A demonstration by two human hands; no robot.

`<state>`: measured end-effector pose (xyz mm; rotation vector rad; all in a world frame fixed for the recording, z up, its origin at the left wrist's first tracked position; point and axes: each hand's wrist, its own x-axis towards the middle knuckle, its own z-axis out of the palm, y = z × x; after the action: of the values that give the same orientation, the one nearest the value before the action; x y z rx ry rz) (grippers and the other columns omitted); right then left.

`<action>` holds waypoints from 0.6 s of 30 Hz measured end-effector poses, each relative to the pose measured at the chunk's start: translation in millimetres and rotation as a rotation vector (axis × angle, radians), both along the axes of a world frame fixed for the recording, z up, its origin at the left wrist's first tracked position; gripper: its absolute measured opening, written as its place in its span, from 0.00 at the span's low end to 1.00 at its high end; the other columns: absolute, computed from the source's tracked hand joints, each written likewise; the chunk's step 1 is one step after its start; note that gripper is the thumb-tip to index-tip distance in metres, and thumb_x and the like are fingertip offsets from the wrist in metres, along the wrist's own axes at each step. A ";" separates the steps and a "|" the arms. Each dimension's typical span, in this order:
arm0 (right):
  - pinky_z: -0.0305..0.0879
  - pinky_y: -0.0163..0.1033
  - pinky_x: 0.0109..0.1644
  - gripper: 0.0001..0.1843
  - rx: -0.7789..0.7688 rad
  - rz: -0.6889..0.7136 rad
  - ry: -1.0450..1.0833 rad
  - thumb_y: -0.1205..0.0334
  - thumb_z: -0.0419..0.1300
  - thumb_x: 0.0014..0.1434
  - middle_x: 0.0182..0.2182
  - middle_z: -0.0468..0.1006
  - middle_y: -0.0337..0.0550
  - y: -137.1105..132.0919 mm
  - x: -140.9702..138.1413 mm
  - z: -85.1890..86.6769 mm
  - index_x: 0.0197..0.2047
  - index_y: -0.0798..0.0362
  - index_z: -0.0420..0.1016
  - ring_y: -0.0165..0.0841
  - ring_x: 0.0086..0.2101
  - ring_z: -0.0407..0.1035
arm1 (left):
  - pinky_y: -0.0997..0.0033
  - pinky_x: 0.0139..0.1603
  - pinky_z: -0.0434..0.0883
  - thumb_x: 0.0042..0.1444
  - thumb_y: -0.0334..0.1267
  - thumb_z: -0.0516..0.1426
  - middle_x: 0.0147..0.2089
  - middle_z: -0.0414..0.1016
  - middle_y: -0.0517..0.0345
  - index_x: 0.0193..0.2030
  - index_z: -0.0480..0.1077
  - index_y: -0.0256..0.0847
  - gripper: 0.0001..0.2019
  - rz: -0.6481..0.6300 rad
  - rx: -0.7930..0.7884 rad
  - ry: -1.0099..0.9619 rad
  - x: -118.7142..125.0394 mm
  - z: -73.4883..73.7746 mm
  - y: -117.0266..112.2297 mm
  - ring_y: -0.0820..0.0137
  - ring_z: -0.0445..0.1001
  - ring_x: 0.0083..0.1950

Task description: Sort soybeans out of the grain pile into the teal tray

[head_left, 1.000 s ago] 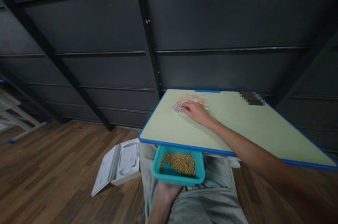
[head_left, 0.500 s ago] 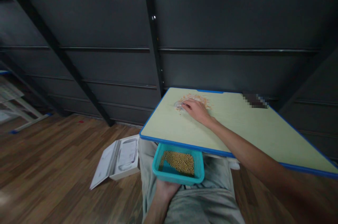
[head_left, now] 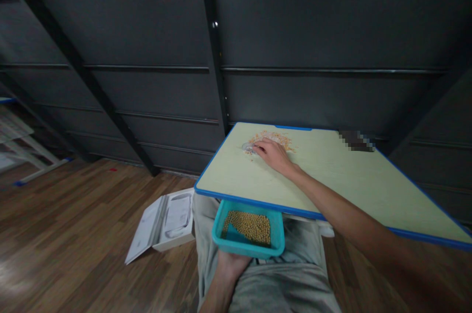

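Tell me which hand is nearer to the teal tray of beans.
Left. The left hand holds the teal tray from beneath, below the table's near edge. The right hand is apart from it, up on the table among the scattered grains at the far side.

The desk (head_left: 332,175) is pale green with a blue rim. The tray (head_left: 249,249) is teal and its beans (head_left: 249,227) yellow-tan, like the scattered grains (head_left: 275,137). The box (head_left: 165,222) is white, the floor (head_left: 73,224) brown wood-grain, the wall (head_left: 295,33) dark grey.
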<state>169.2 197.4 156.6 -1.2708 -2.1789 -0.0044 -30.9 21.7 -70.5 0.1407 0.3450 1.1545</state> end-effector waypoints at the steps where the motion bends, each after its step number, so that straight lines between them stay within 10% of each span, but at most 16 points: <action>1: 0.67 0.43 0.53 0.15 -0.001 0.003 -0.001 0.55 0.55 0.76 0.51 0.83 0.47 0.2 -0.1 -0.5 0.53 0.48 0.83 0.41 0.51 0.75 | 0.39 0.76 0.61 0.69 0.44 0.51 0.62 0.82 0.51 0.57 0.81 0.48 0.19 -0.007 0.011 -0.015 0.1 -0.9 0.0 0.50 0.76 0.68; 18: 0.66 0.42 0.55 0.18 -0.021 0.071 -0.009 0.53 0.52 0.78 0.54 0.81 0.46 -6.0 -2.9 -1.3 0.57 0.47 0.81 0.40 0.51 0.74 | 0.44 0.77 0.58 0.70 0.49 0.51 0.67 0.78 0.48 0.64 0.76 0.45 0.23 -0.009 0.046 -0.019 3.4 -4.5 1.5 0.54 0.65 0.75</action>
<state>166.3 191.4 155.2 -1.2064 -2.2364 0.0419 -27.5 23.1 -74.9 0.1716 0.3012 1.1547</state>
